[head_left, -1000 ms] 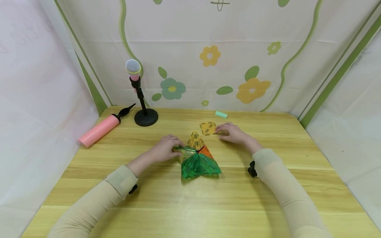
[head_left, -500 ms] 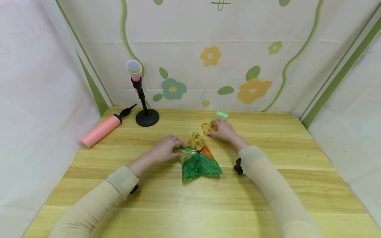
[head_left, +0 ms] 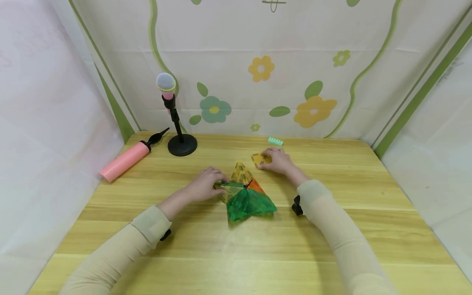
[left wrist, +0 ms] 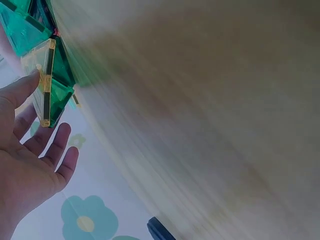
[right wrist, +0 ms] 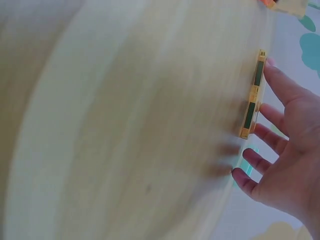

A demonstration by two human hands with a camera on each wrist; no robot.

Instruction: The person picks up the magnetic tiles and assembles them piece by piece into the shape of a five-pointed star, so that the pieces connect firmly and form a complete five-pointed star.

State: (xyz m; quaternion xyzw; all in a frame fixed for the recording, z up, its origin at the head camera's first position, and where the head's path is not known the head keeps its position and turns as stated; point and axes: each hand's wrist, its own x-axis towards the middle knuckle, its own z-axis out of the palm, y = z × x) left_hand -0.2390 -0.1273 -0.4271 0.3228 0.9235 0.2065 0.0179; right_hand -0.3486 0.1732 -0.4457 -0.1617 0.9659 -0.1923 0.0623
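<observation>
A star-like build of translucent magnetic tiles [head_left: 248, 205], green, yellow and orange, stands mid-table. At its left side my left hand [head_left: 203, 185] pinches a wing of yellow and green tiles. In the left wrist view the thumb [left wrist: 26, 89] lies on the yellow tile [left wrist: 44, 82], with fingers behind it. Beyond the build, a flat yellow square magnetic tile [head_left: 257, 160] lies on the table. My right hand [head_left: 277, 161] grips it from the right, covering part of it. Seen from the right wrist, this square tile [right wrist: 253, 95] sits edge-on between thumb and fingers.
A small mint-green building block [head_left: 275, 141] lies at the table's back edge. Toward the back left are a toy microphone [head_left: 166, 84] on a black stand [head_left: 182, 145] and a pink hand pump [head_left: 125, 161]. Flower-printed cloth [head_left: 236, 37] closes off the back.
My right hand has moved left onto the yellow square tile, which has turned slightly. The tile build has shifted and rotated a little, while my left hand stays on its wing.
</observation>
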